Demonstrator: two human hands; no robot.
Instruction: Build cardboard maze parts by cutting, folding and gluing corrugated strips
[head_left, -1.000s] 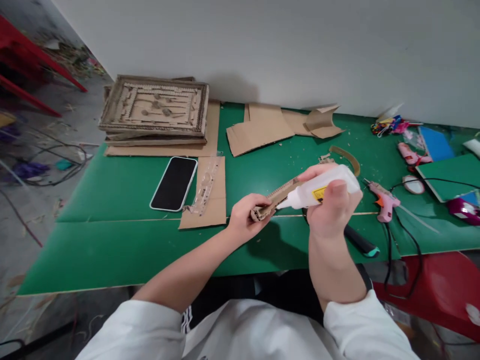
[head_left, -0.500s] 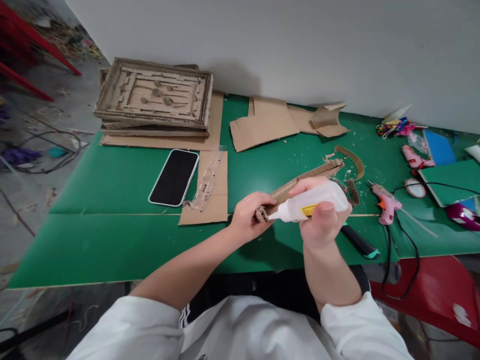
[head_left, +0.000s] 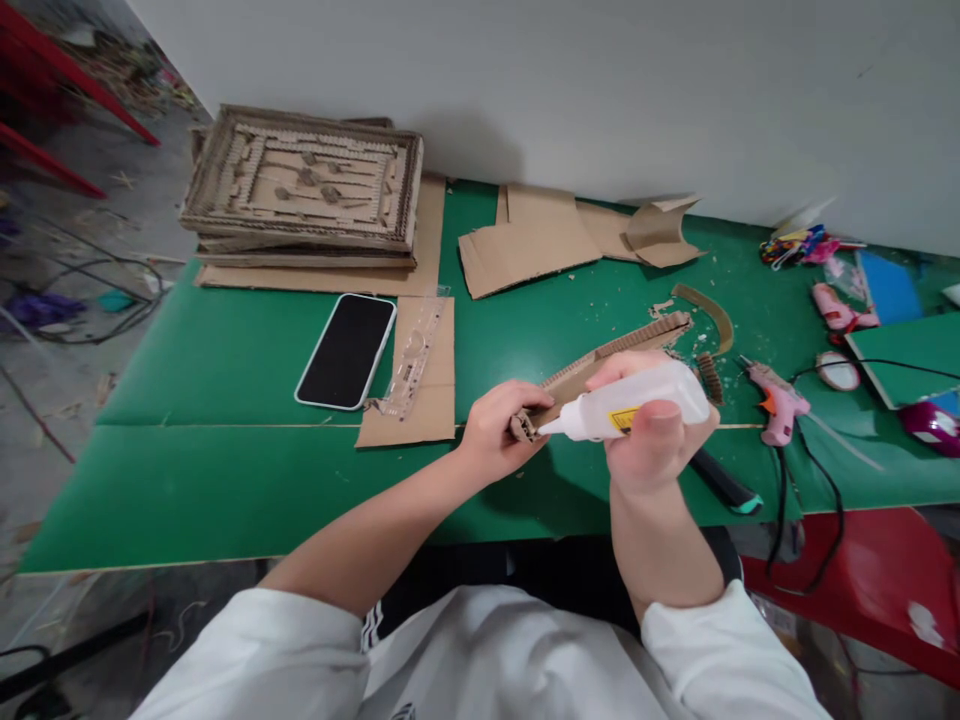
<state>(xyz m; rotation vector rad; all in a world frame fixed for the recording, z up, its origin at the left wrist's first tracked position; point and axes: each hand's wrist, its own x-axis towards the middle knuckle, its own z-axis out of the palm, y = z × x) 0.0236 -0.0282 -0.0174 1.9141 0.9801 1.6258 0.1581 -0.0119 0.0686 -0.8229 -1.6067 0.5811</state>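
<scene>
My left hand (head_left: pixel 499 430) is closed around the near end of a long corrugated cardboard strip (head_left: pixel 577 375), which slants away to the upper right. In my right hand (head_left: pixel 656 440) is a white squeeze glue bottle (head_left: pixel 637 395) with a yellow label, tilted so that its narrow nozzle points left. The nozzle tip is at the strip's layered end, beside my left fingers; whether glue is coming out is too small to tell. Part of the strip is hidden behind my right hand and the bottle. Under my right wrist lies a black-handled cutter (head_left: pixel 726 483).
A stack of cardboard trays (head_left: pixel 307 180) stands at the back left. Nearby lie a phone (head_left: pixel 346 352), a clear ruler (head_left: pixel 412 360) and cardboard pieces (head_left: pixel 529 250). To the right are a pink glue gun (head_left: pixel 780 405) with cables, a tape roll (head_left: pixel 838 371) and cardboard scraps (head_left: pixel 709 315).
The bottle and my right hand have shifted very slightly right, with the nozzle still at the strip's end. My left hand keeps its hold; the whole view has moved a little.
</scene>
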